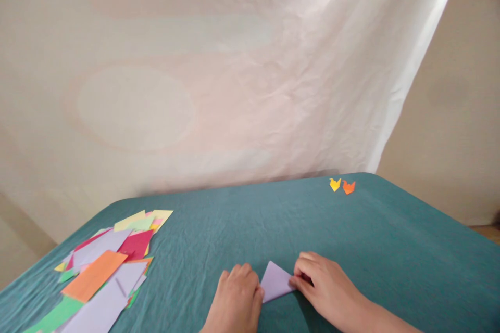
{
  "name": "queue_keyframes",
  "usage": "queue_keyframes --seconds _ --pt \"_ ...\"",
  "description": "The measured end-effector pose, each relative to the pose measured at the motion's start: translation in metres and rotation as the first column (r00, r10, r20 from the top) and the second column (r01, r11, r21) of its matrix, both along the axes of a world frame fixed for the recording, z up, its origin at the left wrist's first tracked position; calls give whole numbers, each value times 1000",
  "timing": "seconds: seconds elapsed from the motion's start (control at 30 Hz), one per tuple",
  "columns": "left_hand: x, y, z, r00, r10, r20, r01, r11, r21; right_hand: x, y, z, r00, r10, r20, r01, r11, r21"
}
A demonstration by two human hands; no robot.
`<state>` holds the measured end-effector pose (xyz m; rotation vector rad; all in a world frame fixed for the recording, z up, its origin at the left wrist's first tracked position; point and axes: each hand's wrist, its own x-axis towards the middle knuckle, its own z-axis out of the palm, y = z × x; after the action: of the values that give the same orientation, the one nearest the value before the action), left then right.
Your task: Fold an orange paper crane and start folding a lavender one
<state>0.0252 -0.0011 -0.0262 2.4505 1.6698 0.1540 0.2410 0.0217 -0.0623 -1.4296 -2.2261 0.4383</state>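
A small lavender paper (275,281), folded into a triangle, lies on the teal tablecloth (390,250) near the front edge. My left hand (237,299) rests on its left corner with fingers curled down on it. My right hand (326,283) pinches the paper's right corner with thumb and fingertips pressed together. Both hands press the paper flat against the cloth.
A loose heap of coloured paper sheets (105,270) in orange, red, lavender, yellow and green lies at the left. A folded yellow paper figure (335,184) and an orange one (348,187) stand at the far right edge. A white sheet (234,88) hangs behind the table.
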Motion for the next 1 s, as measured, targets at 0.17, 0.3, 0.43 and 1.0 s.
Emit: queue_keyframes --seconds 0.17,0.3,0.43,1.0 --pt "1 0 -2 999 -2 -42 3 1000 10 -2 1 -1 999 -32 35 31 999 22" --pt "2 0 -1 997 -9 -74 10 1000 9 -2 2 -4 998 -43 39 41 999 29" --pt "3 1 -1 994 -17 -104 18 1000 7 -3 3 -6 998 -43 38 42 999 29" --pt "-1 6 -7 984 -22 -175 11 998 -63 -4 1 -1 999 -37 -1 37 999 -5"
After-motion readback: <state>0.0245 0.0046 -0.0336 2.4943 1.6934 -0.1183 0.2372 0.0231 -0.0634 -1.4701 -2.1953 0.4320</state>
